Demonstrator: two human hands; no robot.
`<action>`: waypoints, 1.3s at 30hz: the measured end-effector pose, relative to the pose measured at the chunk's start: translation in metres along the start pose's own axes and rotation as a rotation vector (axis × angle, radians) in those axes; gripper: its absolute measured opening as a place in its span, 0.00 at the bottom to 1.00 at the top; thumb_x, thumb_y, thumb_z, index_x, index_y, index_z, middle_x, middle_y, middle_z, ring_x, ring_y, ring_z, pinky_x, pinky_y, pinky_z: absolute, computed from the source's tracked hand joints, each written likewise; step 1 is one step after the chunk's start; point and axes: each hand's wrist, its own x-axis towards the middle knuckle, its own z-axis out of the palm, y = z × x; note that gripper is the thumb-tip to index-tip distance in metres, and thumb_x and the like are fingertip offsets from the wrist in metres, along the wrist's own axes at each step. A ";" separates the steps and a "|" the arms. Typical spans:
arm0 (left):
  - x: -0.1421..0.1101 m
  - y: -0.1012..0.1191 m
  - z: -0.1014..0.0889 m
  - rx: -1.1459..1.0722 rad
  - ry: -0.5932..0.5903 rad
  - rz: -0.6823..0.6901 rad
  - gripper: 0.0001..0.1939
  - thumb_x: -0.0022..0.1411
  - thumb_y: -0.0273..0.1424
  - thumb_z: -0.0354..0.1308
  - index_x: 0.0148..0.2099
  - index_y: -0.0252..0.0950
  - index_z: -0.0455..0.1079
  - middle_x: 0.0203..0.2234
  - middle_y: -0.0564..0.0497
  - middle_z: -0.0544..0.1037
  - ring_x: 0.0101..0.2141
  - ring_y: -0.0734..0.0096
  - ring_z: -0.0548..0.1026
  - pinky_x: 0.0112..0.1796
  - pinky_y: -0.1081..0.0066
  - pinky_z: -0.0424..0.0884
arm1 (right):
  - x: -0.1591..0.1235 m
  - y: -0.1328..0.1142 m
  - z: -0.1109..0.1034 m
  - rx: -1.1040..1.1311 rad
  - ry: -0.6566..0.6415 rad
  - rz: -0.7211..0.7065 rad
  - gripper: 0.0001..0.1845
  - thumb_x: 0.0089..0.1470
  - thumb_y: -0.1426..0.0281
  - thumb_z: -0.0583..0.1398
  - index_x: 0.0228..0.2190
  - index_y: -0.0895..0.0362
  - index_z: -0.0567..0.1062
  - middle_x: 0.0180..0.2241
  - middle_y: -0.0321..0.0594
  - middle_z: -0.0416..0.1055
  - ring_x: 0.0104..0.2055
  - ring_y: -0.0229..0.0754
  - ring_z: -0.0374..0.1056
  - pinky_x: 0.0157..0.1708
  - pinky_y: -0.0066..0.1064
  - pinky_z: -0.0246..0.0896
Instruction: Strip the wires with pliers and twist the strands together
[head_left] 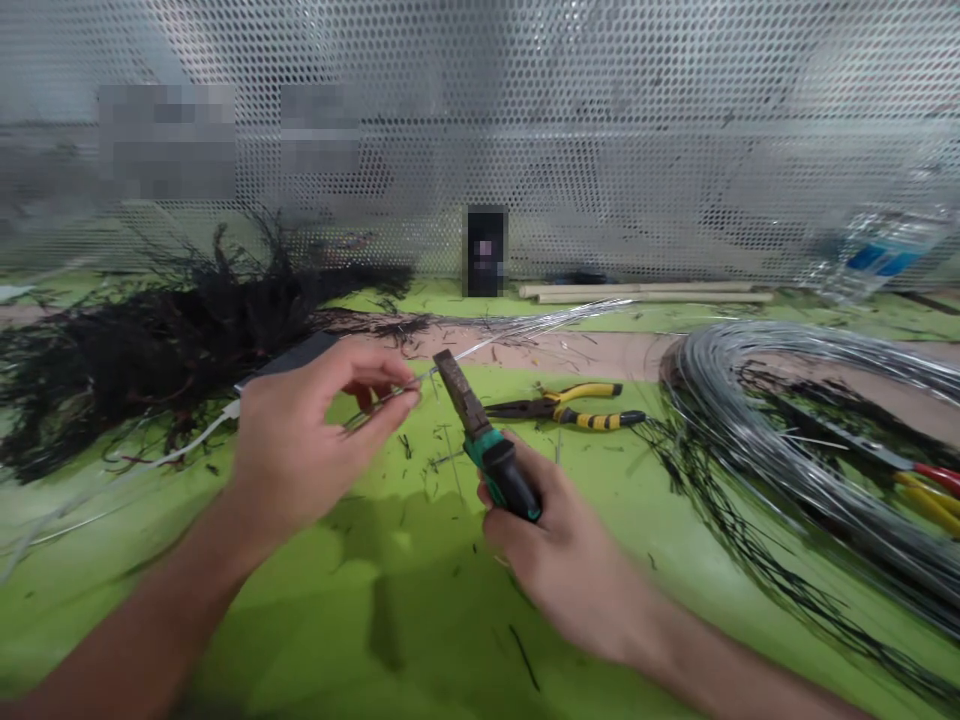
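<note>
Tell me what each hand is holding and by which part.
Left hand pinches a thin wire near its end. Right hand grips green-handled pliers by the handles.

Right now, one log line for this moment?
left hand: pinches thin wire | right hand: grips green-handled pliers, jaws at wire | yellow-black pliers: lying on green table

Left hand (300, 440) is raised, thumb and forefinger pinched together. Right hand (555, 550) is curled into a tight grip, forearm angled inward.
</note>
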 end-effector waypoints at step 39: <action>0.004 0.004 0.009 -0.492 -0.077 -0.408 0.16 0.70 0.37 0.63 0.29 0.41 0.79 0.24 0.53 0.82 0.27 0.70 0.80 0.33 0.69 0.77 | -0.004 0.005 0.008 -0.148 0.059 -0.051 0.10 0.53 0.74 0.58 0.37 0.51 0.65 0.26 0.27 0.54 0.23 0.35 0.50 0.19 0.29 0.49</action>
